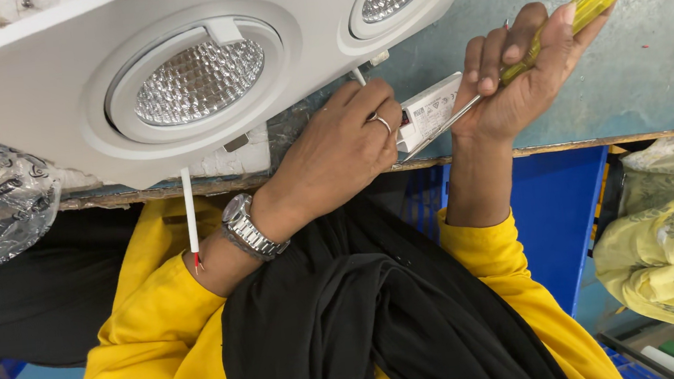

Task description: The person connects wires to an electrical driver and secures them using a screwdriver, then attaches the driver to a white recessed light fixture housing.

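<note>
Screwdriver [541,38]: lying in the right hand at about 2 o'clock in the view, its long axis running from 1 o'clock down toward 7 o'clock.
Handle: clear yellow, pointing up toward 1 o'clock, sticking out past the fingers.
Shaft: thin metal, pointing down toward 7 o'clock, its tip reaching the white driver box [428,111].
Right hand [527,72]: curling its fingers around the handle, gripping the screwdriver, the index finger stretching along it.
Left hand [341,144]: resting near the centre, fingers bent down and pressing on the near end of the driver box; a ring is showing on one finger, a metal wristwatch [250,227] on the wrist.
Driver box: lying on the blue-grey workbench [654,60], between the two hands.
Twin downlight fitting [97,89]: white, filling the 10 to 12 o'clock area, two round reflector lamps facing the camera.
White wire [189,208]: hanging from the fitting toward 6 o'clock, ending at the left forearm.
Clothing: yellow sleeves, with black cloth lying across the lap.
</note>
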